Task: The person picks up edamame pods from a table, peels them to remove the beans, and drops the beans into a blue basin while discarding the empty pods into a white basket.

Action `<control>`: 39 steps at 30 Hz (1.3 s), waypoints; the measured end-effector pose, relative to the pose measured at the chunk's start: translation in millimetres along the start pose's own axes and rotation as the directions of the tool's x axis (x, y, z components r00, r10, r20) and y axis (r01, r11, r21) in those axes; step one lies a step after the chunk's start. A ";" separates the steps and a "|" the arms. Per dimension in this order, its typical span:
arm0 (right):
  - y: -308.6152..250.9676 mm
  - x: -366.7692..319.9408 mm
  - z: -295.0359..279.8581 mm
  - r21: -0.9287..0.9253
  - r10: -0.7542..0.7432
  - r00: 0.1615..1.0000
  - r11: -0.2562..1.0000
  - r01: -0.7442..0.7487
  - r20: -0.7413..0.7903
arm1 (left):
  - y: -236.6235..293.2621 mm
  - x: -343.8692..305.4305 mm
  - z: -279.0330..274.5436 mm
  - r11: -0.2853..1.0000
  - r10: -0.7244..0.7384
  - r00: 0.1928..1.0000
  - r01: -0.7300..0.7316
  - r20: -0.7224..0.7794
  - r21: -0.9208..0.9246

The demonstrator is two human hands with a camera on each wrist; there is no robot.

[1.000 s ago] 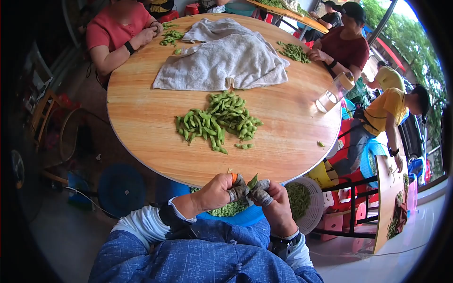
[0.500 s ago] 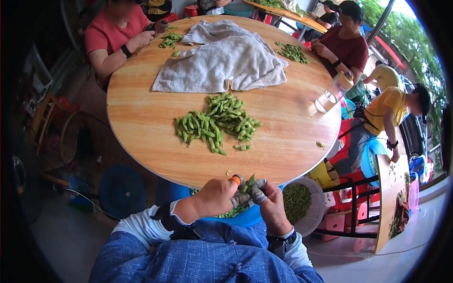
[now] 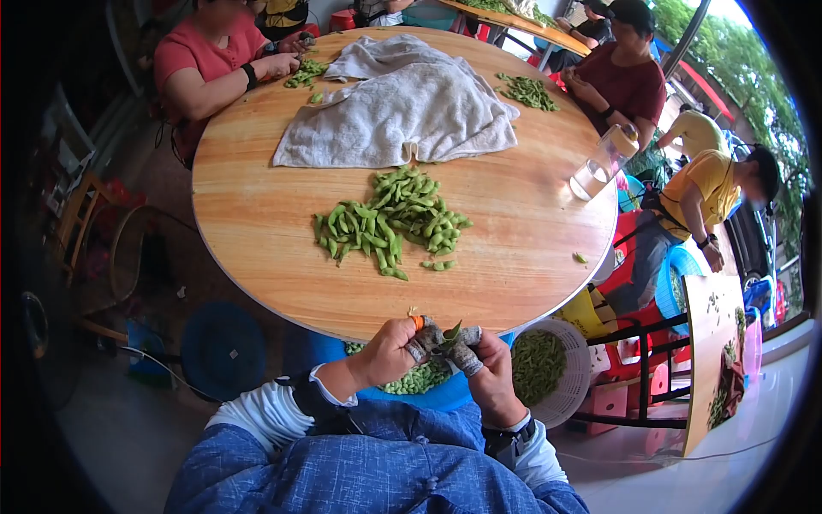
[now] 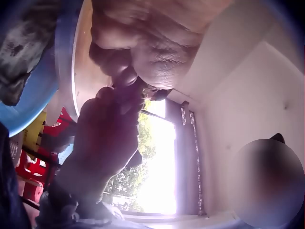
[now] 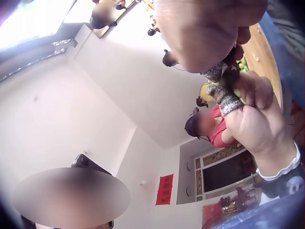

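Both hands meet just off the near table edge, grey knitted covers on some of their fingers. The left hand wears an orange band and pinches a green pod from the left. On the pod's other side, the right hand holds it between covered thumb and fingers. In the right wrist view, the left hand shows a grey finger cover against a bit of green. The left wrist view has the hands dark and close together, the pod not discernible. Below the hands sits a blue basin with shelled beans.
On the round table lie a pile of green pods, a grey towel and a clear bottle. A white basket of pods stands at the right. Other people sit across the table and at the right.
The pod between the fingers has tilted, and the covered fingertips have shifted around it. The left hand's orange-banded finger has lowered slightly. Across the table, people's hands have moved.
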State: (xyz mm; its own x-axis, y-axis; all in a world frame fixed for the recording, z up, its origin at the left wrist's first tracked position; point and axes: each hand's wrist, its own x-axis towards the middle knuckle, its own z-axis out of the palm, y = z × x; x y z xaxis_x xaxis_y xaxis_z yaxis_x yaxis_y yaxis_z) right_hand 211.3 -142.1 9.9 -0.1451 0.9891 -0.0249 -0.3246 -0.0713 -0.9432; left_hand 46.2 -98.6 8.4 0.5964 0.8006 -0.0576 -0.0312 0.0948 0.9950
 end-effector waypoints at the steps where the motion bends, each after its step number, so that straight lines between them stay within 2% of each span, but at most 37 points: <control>1: -0.6 0.3 0.4 0.005 0.012 1.000 1.000 -0.012 0.001 | 1.5 -0.2 -1.3 0.986 -0.113 0.992 0.119 0.064 -0.115; 4: 1.6 -0.4 -5.0 -0.108 0.030 0.999 0.994 -0.025 0.045 | 10.5 -4.8 0.7 0.987 -0.157 0.984 0.154 0.080 0.044; 7: -0.8 0.7 1.2 -0.251 0.061 0.996 0.967 -0.044 0.061 | -12.5 -7.3 3.9 0.992 0.000 0.999 -0.005 0.036 0.123; 8: -0.6 0.7 0.0 -0.404 0.035 0.997 0.915 -0.002 0.074 | -17.0 -8.6 4.1 0.985 -0.030 0.999 0.026 0.023 0.170; 10: 9.8 -1.3 -4.2 -0.484 0.026 0.995 0.875 0.025 0.100 | -23.2 -11.1 4.2 0.962 -0.089 0.996 0.087 -0.006 0.259; 11: 13.0 -1.8 -5.7 -0.523 0.022 0.993 0.852 0.040 0.113 | -25.5 -11.4 4.9 0.952 -0.062 0.998 0.059 -0.001 0.300; 13: -3.6 -4.1 -3.1 -0.580 -0.021 0.999 0.813 0.045 0.048 | -25.4 -10.5 6.4 0.925 -0.009 1.000 0.002 0.016 0.380; 15: -5.2 -13.2 -27.0 -0.584 -0.030 0.998 0.812 -0.004 -0.048 | -8.7 -9.8 8.5 0.832 -0.140 0.986 0.068 0.090 0.551; 16: -9.5 -18.1 -41.4 -0.669 -0.112 0.988 0.743 0.011 -0.108 | -0.8 -7.5 8.0 0.770 -0.210 0.971 0.090 0.117 0.631; 17: -15.7 -21.9 -57.8 -0.748 -0.201 0.966 0.664 0.014 -0.160 | -1.7 -2.6 5.5 0.757 -0.100 0.991 0.020 0.086 0.653; 19: -38.3 -32.6 -81.5 -0.915 -0.223 0.932 0.353 -0.194 -0.284 | 1.6 9.1 1.5 0.706 0.125 0.991 -0.115 0.038 0.699; 20: -42.0 -38.5 -91.8 -0.918 -0.231 0.912 0.296 -0.265 -0.338 | 14.2 16.6 0.5 0.643 0.108 0.994 -0.070 0.000 0.763; 21: -43.4 -45.8 -99.8 -0.912 -0.241 0.889 0.239 -0.334 -0.389 | 18.0 29.3 -2.5 0.567 0.154 0.988 -0.080 -0.010 0.820; 23: -40.8 -50.4 -105.0 -0.877 -0.270 0.873 0.383 -0.289 -0.406 | 16.1 54.3 -9.2 0.402 0.245 0.969 -0.084 -0.019 0.912; 25: -37.1 -51.3 -97.7 -0.847 -0.330 0.852 0.486 -0.216 -0.407 | 5.2 81.8 -16.0 0.276 0.188 0.982 -0.030 -0.023 0.961; 26: -38.2 -49.0 -91.7 -0.848 -0.298 0.874 0.487 -0.208 -0.385 | 0.2 91.9 -18.8 0.208 0.161 0.987 -0.006 -0.028 0.978; 29: -27.9 -34.7 -69.0 -0.691 -0.220 0.901 0.714 -0.112 -0.373 | -6.5 104.6 -23.5 0.142 0.255 0.967 -0.033 -0.004 0.989; 30: -24.8 -29.1 -61.3 -0.634 -0.181 0.918 0.768 -0.092 -0.352 | -3.7 101.5 -21.2 0.157 0.260 0.966 -0.040 -0.002 0.987; 32: -14.8 -16.8 -48.2 -0.483 -0.124 0.949 0.875 -0.033 -0.291 | -7.3 88.2 -19.1 0.299 0.229 0.973 -0.075 0.005 0.951; 33: -5.8 -10.7 -46.9 -0.326 -0.085 0.969 0.945 0.005 -0.232 | -8.6 81.1 -17.8 0.367 0.214 0.977 -0.089 0.009 0.926; 34: -11.6 -4.6 -35.6 -0.233 -0.019 0.973 0.972 -0.035 -0.228 | 1.1 70.4 -13.2 0.526 0.196 0.980 -0.088 -0.019 0.846; 37: -16.6 12.5 -19.0 -0.058 0.134 0.977 0.988 -0.145 -0.167 | 16.7 42.1 -3.1 0.739 0.106 0.993 -0.039 -0.059 0.673; 39: -15.8 16.4 -15.3 -0.028 0.163 0.980 0.985 -0.167 -0.117 | 23.0 30.6 -3.0 0.759 0.068 0.996 -0.019 -0.051 0.651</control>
State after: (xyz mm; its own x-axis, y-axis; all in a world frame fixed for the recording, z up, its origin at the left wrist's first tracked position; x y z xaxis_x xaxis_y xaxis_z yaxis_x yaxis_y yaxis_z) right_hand 228.4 -122.8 19.3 -0.0861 0.9724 -0.2169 -0.2696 -0.2323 -0.9345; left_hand 61.3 -70.1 29.4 0.5514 0.8342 0.0066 0.4872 -0.3284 0.8092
